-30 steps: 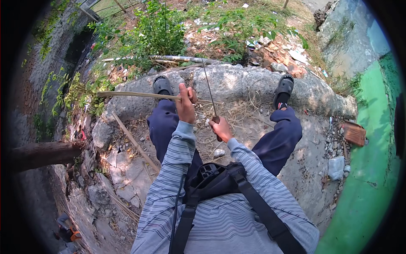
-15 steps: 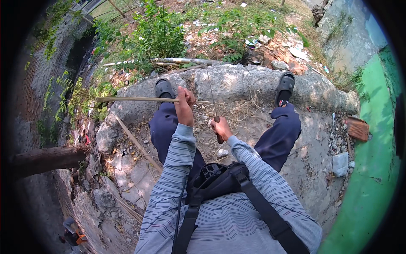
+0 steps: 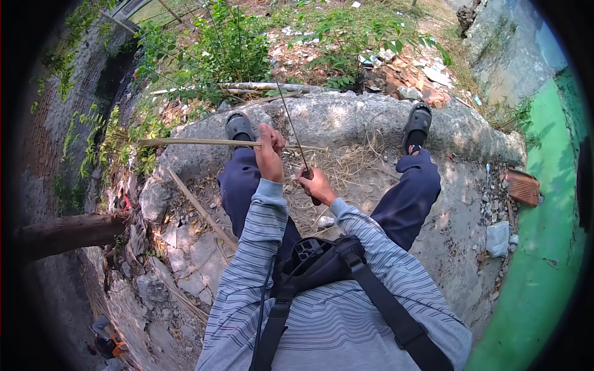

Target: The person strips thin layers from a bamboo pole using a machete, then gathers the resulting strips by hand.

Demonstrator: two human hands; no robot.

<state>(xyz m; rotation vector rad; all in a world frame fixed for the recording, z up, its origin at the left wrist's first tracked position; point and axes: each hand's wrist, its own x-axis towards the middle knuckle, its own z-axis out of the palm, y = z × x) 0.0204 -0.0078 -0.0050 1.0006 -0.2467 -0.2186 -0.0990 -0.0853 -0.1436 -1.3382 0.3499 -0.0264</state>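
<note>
1. One pale strip [image 3: 192,142] lies crosswise in your left hand [image 3: 270,154], fingers closed round it.
2. Your right hand [image 3: 319,185] grips the knife [image 3: 289,117] by its handle.
3. Thin strands [image 3: 354,163] on the ground [image 3: 461,216] suggest some cutting done; how much is left isn't clear.

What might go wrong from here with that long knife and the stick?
Cut fingers: the right hand holds the knife with its blade close to the left hand, so a slip might reach those fingers.

Twisting stick: only the left hand grips the stick, and its long end juts out to the left, so it could turn or tip if pressed.
</note>
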